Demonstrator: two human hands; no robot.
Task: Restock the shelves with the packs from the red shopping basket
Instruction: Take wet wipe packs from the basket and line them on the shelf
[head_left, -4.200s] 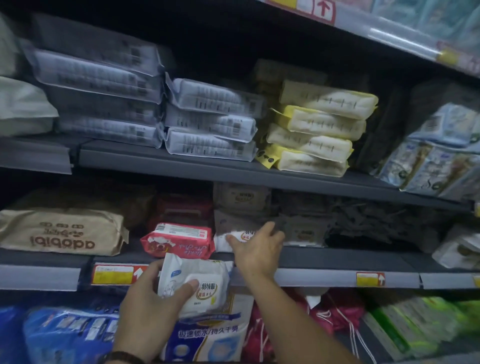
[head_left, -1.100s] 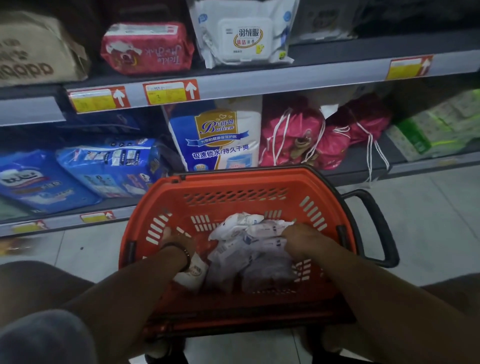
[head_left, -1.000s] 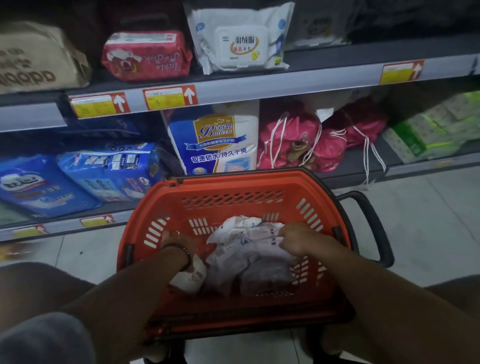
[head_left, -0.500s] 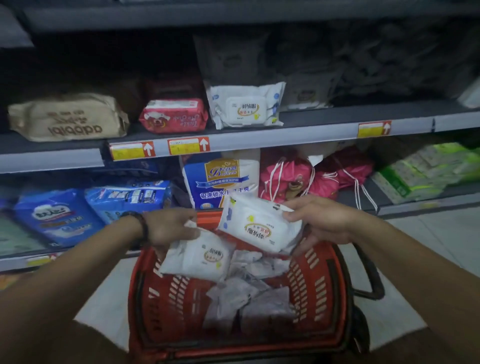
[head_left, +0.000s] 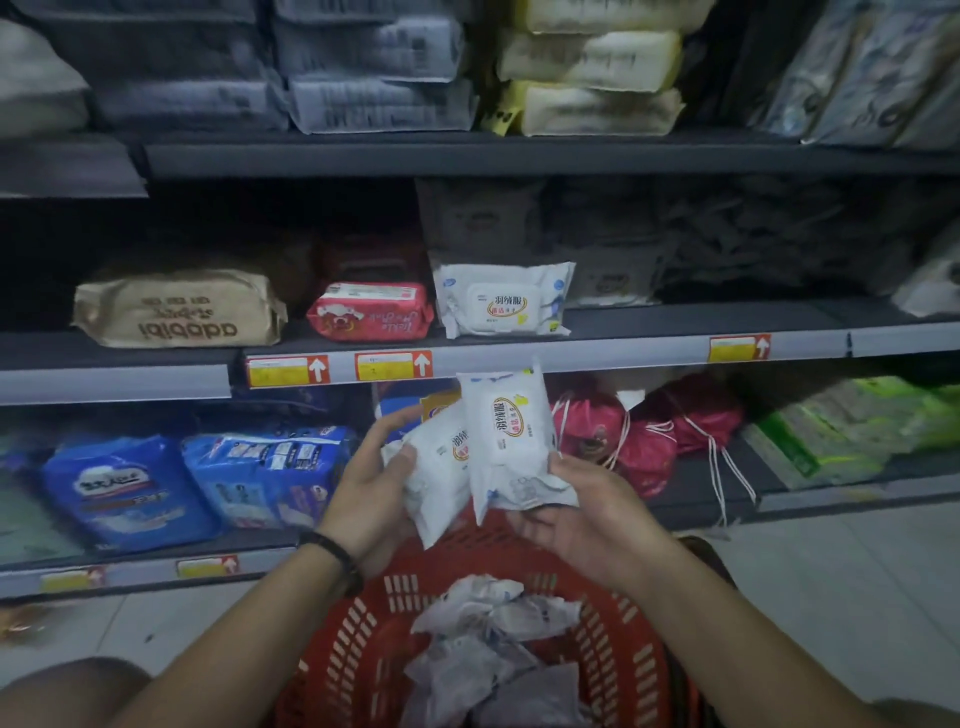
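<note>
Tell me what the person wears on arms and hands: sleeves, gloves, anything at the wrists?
The left hand and right hand are ungloved, no rings visible. No sleeves are in view. A dark bracelet circles the left wrist; the right wrist is bare.

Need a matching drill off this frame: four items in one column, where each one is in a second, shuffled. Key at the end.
Things:
1. tan pack
2. red basket
3. upright white pack
4. tilted white pack

Places:
A. gripped by the left hand
B. lowest in view, with loose packs inside
C. held at its bottom end by the right hand
D. on the middle shelf, left of the red pack

Pairs: 1-D, 2-B, 3-C, 4-A
</note>
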